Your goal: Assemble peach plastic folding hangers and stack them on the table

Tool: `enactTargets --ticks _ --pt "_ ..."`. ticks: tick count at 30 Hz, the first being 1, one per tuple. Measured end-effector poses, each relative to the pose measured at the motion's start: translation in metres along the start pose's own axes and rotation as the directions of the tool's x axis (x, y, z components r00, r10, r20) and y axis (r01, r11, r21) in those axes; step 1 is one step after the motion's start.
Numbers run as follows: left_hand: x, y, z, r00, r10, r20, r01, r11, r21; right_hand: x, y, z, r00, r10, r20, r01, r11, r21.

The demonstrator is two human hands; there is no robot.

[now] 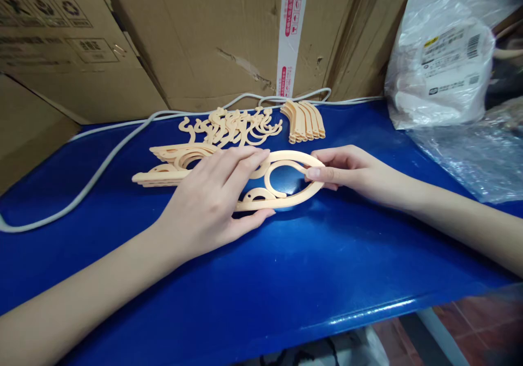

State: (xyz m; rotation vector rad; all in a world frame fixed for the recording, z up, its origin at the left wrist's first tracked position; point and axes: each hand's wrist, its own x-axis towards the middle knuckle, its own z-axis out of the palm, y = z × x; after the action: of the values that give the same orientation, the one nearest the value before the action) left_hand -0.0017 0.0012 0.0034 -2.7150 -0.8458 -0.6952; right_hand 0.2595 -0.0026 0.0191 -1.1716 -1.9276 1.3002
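A peach plastic oval frame piece (pixel 286 191) with curved inner bars lies on the blue table (pixel 286 279). My left hand (pixel 212 197) covers its left part, fingers over the top and thumb under the near edge. My right hand (pixel 347 170) pinches its right tip between thumb and fingers. Behind the left hand lies a stack of similar peach pieces (pixel 171 162). Further back are a pile of peach hooks (pixel 232 126) and a row of short curved peach pieces (pixel 304 121).
Cardboard boxes (pixel 196 34) stand along the back of the table. A white cable (pixel 102 162) runs across the left and back. Clear plastic bags (pixel 441 55) with a label sit at the right. The table's front edge drops off at lower right.
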Motion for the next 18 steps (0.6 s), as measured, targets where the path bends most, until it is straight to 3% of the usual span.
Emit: enactTargets --ticks 12,18 --pt "-0.0034 -0.0011 0.0015 1.000 -0.006 -0.011 0.007 1.000 0.022 0.0005 0.0032 0.0034 0.992 0.127 -0.009 -0.125 0.982 0.145" --pt "-0.0027 -0.0010 0.0026 1.000 0.020 -0.014 -0.020 1.000 0.014 0.0011 0.0030 0.0026 0.993 0.116 0.001 -0.115 0.989 0.093"
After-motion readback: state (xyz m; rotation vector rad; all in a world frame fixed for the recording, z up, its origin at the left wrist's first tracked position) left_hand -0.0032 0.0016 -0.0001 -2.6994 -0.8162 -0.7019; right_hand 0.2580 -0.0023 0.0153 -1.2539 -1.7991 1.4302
